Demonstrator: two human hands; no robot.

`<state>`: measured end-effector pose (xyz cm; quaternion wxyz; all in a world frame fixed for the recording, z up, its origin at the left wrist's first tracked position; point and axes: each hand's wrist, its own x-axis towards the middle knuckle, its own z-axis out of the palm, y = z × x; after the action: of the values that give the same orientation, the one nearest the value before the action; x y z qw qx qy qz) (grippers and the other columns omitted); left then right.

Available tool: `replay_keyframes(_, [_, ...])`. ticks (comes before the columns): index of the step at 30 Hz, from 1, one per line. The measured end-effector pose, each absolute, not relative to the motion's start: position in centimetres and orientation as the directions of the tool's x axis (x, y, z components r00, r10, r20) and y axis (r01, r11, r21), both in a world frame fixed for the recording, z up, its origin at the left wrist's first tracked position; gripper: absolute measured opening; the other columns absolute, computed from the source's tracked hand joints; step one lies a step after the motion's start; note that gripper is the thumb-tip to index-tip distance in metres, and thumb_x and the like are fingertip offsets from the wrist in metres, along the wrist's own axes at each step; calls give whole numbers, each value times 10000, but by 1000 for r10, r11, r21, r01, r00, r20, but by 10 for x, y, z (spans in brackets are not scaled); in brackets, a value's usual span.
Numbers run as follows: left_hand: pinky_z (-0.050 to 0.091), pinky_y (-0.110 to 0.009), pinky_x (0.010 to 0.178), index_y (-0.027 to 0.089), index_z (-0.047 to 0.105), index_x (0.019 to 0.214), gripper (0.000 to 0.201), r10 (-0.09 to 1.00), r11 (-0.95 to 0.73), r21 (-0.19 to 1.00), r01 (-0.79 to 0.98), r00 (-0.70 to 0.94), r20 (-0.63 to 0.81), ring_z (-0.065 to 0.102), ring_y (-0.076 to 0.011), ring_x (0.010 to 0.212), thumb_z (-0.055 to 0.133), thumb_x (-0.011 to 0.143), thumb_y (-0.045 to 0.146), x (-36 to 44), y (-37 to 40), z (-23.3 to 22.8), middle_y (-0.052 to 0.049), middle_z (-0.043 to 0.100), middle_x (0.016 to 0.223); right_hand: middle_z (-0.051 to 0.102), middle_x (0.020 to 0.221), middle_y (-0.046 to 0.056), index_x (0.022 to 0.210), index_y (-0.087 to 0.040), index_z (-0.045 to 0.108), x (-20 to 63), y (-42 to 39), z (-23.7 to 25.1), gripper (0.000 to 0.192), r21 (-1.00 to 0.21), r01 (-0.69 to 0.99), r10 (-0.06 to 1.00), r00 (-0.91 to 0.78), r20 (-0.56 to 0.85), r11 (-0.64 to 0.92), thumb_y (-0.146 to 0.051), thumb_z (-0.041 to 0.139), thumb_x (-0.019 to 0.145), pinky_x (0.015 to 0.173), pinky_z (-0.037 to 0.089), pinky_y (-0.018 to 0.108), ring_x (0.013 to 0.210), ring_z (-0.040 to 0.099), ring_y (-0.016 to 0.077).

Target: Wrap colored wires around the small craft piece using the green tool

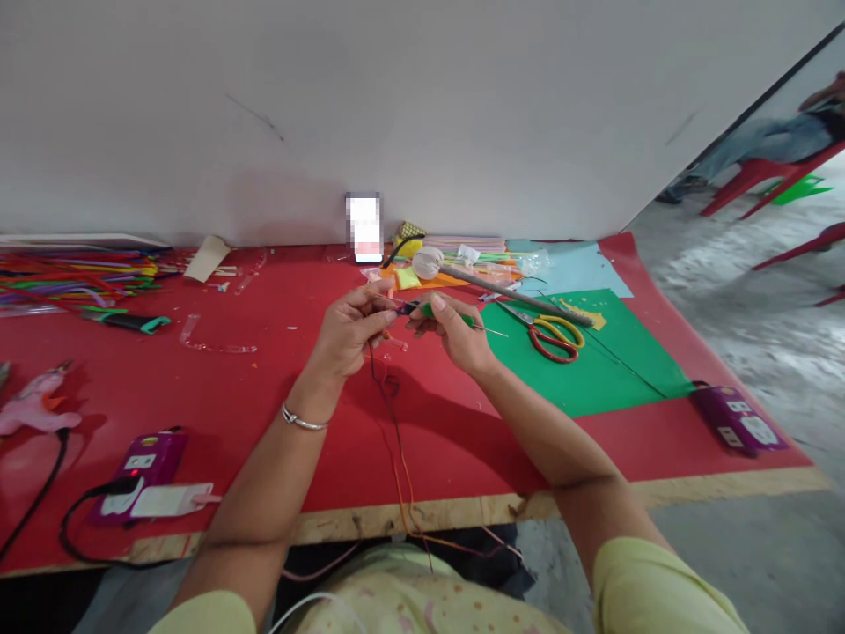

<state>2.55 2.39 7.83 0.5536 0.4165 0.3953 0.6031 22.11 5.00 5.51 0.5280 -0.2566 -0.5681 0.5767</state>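
Loose threads (400, 458) trail toward the lap from the left hand (349, 330), which pinches them just beside the right hand (455, 335) gripping a green-handled needle tool (462, 320), whose point could slip and prick a finger (379, 321) or snag the strands.

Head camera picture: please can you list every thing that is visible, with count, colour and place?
Table: one, red cover, fills the view.
Scissors: one, yellow and red handles, on green sheet.
Green sheet: one, right of the hands.
Pipe cleaners: many, mixed colours, far left.
Glue gun: one, pink, left edge.
Power strips: two, purple, front left and right.
Phone: one, against wall.
Threads: several, orange and dark, hanging from hands.
Left hand: pinches threads.
Right hand: holds green tool.
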Motion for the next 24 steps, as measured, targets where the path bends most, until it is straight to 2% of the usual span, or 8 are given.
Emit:
replay_keyframes(6, [430,-159,398,243,911,1036,442,999,-29,922,-386,-45,13,601,-63,529,997,610,162,26,23,81,8,766,820,782,844,53,926,-216,842,221,50,54,547,-937,-297,898,-337,283,184,-745,722,1000,682,632,305,743,754,182])
replay_keyframes(11, [458,-176,405,253,905,1075,465,1000,-15,919,-394,-21,7,637,-81,562,1022,630,189,26,23,81,7,764,822,779,821,51,935,-212,836,222,47,58,545,-940,-286,891,-353,285,188,-738,715,1010,666,606,294,756,759,186])
replay_keyframes(22, [443,-188,419,223,904,1021,435,998,-60,953,-296,-52,46,601,-68,523,980,597,162,29,24,80,19,739,786,776,847,48,916,-209,826,223,53,50,569,-948,-273,899,-353,259,165,-761,712,996,643,590,284,740,753,176])
replay_keyframes(24, [431,-191,423,222,906,1011,421,998,-55,955,-293,-44,44,588,-69,525,972,600,160,28,24,80,16,730,769,788,906,58,931,-211,831,224,54,50,544,-946,-278,894,-360,265,168,-737,715,1006,626,586,275,765,762,176])
